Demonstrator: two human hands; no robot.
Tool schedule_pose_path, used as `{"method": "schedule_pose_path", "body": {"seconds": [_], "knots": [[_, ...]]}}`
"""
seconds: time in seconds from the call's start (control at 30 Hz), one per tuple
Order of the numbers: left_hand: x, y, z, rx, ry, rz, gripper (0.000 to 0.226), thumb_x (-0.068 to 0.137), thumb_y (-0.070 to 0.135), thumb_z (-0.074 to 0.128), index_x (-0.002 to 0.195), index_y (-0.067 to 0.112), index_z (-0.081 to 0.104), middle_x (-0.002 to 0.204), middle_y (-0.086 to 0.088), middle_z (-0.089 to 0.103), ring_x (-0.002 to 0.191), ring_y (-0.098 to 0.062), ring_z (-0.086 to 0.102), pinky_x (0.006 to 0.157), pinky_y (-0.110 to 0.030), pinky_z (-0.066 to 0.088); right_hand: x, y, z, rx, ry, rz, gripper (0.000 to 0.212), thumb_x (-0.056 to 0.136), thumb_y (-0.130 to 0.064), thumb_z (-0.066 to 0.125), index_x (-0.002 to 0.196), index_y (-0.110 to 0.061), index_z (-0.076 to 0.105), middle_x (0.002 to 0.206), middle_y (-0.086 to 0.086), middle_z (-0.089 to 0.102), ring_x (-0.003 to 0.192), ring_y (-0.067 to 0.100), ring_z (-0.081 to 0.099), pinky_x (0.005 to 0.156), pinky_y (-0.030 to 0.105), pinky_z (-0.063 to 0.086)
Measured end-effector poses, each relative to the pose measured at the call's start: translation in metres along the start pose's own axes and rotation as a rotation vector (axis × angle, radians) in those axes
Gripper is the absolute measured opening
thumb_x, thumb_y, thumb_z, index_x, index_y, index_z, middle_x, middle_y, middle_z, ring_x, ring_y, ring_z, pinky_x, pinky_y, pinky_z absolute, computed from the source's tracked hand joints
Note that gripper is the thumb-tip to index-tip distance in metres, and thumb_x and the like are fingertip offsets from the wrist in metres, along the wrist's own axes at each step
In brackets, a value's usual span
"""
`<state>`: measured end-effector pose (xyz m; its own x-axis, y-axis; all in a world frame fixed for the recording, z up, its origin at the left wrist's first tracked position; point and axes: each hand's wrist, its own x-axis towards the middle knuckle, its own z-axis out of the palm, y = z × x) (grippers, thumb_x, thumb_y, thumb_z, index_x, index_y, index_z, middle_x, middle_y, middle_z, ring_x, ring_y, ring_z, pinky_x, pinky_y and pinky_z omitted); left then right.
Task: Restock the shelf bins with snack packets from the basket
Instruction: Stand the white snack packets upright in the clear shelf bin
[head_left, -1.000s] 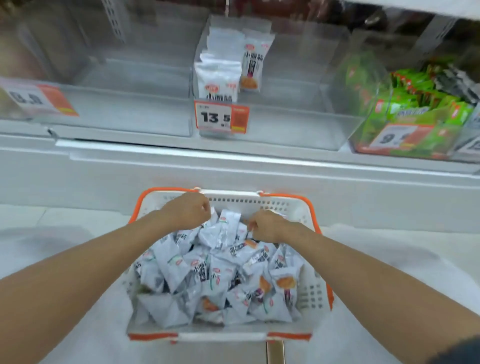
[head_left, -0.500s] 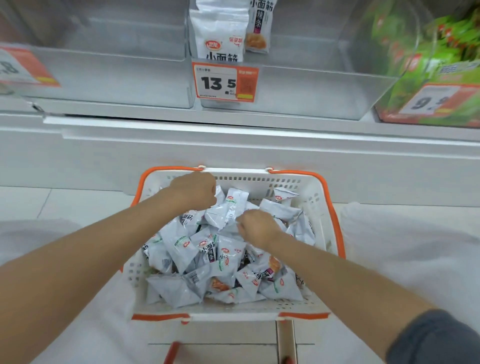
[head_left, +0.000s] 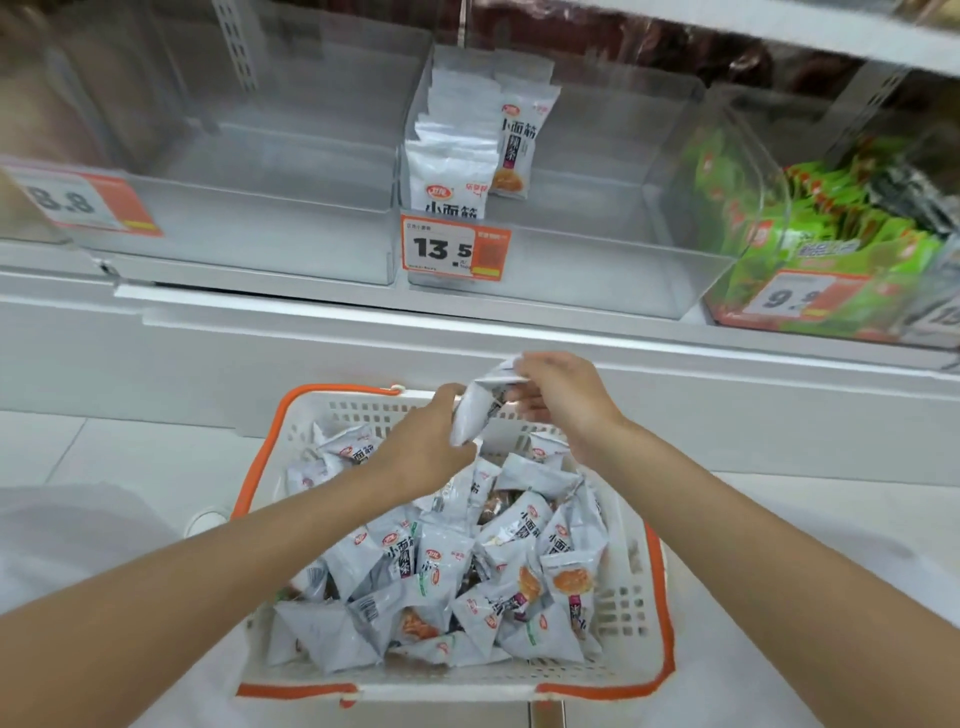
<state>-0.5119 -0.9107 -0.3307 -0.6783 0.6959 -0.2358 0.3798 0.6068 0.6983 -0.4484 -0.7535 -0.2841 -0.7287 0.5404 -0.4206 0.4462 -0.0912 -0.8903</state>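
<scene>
Head view shows both hands raised over the far rim of the basket (head_left: 258, 470), a white one with an orange edge, which stands on the pale floor (head_left: 104, 457) below the shelf. The left hand (head_left: 428, 449) has its fingers curled round the lower end of one white snack packet (head_left: 474, 410); the right hand (head_left: 563, 400) pinches the upper end of the same packet, so it hangs slanted between them, above the basket and under the shelf ledge. Fingers cover most of its face, and the print there cannot be read.

A heap of loose packets (head_left: 457, 571) of the same kind lies in the basket; those underneath are hidden, and both forearms cross over part of the heap.

On the shelf, the middle bin (head_left: 597, 270) of clear plastic holds a few standing packets (head_left: 454, 176) at its left side; their lower part is covered by a price tag (head_left: 452, 252) reading 13.5. The left bin (head_left: 249, 228) carries a blurred tag (head_left: 78, 202), seemingly 8.8. The right bin (head_left: 737, 218) contains green packets (head_left: 841, 234); its tag begins with 9 and the rest is not legible; this bin is cut off at the frame edge, and dark items behind it are too blurred to tell.
</scene>
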Motion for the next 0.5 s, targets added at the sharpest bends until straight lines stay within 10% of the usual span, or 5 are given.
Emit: {"method": "schedule_pose_path", "body": {"seconds": [0.1, 0.2, 0.5], "knots": [[0.002, 0.0, -0.012, -0.174, -0.204, -0.001, 0.04, 0.092, 0.015, 0.059, 0.128, 0.027, 0.046, 0.117, 0.0, 0.063, 0.095, -0.012, 0.062, 0.08, -0.03, 0.056, 0.01, -0.003, -0.004, -0.541, 0.072, -0.451, 0.036, 0.097, -0.045, 0.05, 0.119, -0.019, 0.061, 0.105, 0.0, 0.059, 0.093, 0.014, 0.055, 0.083, 0.029, 0.043], [-0.002, 0.006, -0.02, -0.422, -0.393, -0.081, 0.03, 0.09, 0.009, 0.063, 0.115, 0.022, 0.055, 0.102, -0.007, 0.068, 0.09, -0.017, 0.069, 0.086, -0.039, 0.058, 0.016, -0.003, -0.001, -0.656, 0.04, -0.749, 0.049, 0.101, -0.041, 0.044, 0.067, -0.011, 0.06, 0.069, 0.004, 0.057, 0.07, 0.021, 0.054, 0.068, 0.034, 0.039], [-0.01, 0.011, -0.027, -0.515, -0.485, -0.094, 0.012, 0.092, 0.019, 0.066, 0.103, 0.016, 0.063, 0.1, -0.008, 0.07, 0.089, -0.013, 0.07, 0.079, -0.035, 0.06, 0.026, -0.007, 0.009, -0.549, 0.265, -0.629, 0.065, 0.1, -0.046, 0.045, 0.045, -0.019, 0.024, 0.041, 0.001, 0.029, 0.044, 0.023, 0.031, 0.053, 0.04, 0.035]]}}
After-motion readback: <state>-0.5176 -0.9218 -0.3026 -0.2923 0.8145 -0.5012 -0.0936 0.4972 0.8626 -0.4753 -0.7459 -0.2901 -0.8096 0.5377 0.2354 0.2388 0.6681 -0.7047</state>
